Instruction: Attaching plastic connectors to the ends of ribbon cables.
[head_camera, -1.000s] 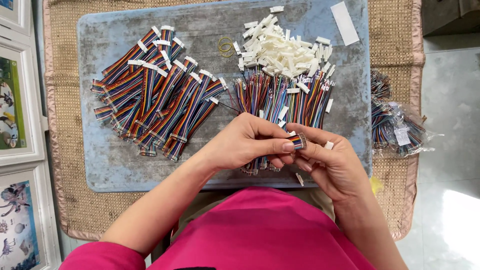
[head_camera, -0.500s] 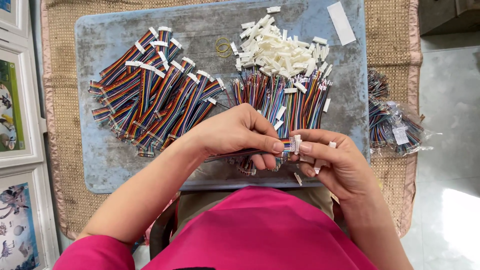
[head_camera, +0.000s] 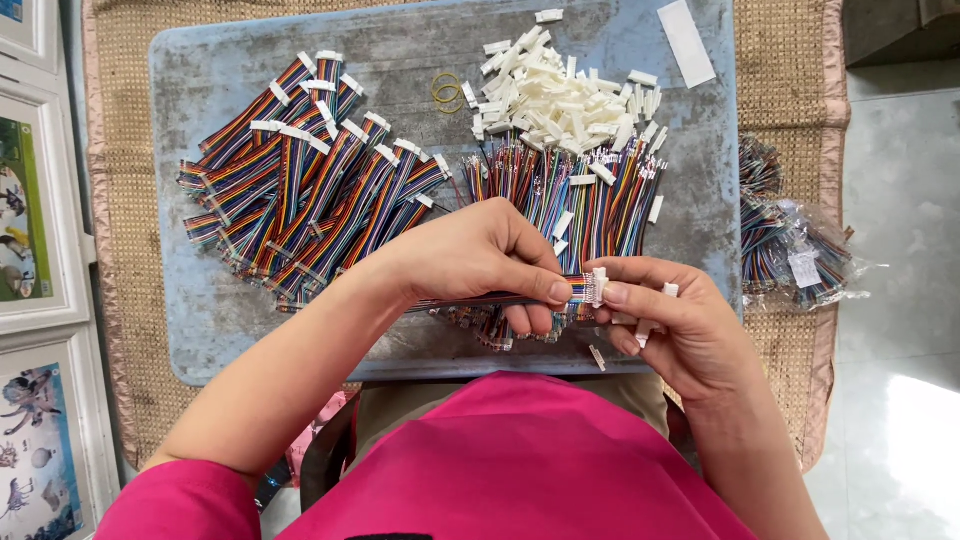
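My left hand (head_camera: 490, 262) pinches a flat rainbow ribbon cable (head_camera: 480, 299) near its right end, holding it level above the near edge of the blue-grey board (head_camera: 200, 320). My right hand (head_camera: 672, 325) grips a small white plastic connector (head_camera: 599, 286) at that cable end, thumb and forefinger on it. A few more white connectors (head_camera: 668, 290) sit tucked in the right palm. Both hands meet over a bundle of loose multicoloured wires (head_camera: 570, 195).
A pile of white connectors (head_camera: 560, 95) lies at the board's back. Finished ribbon cables with connectors (head_camera: 300, 185) fan out on the left. A clear bag of wires (head_camera: 795, 250) rests on the woven mat (head_camera: 780, 100) at right. Framed pictures (head_camera: 35, 200) stand left.
Both hands have shifted slightly; the white connector now sits against the cable's end between the fingertips, and the cable lies more level.
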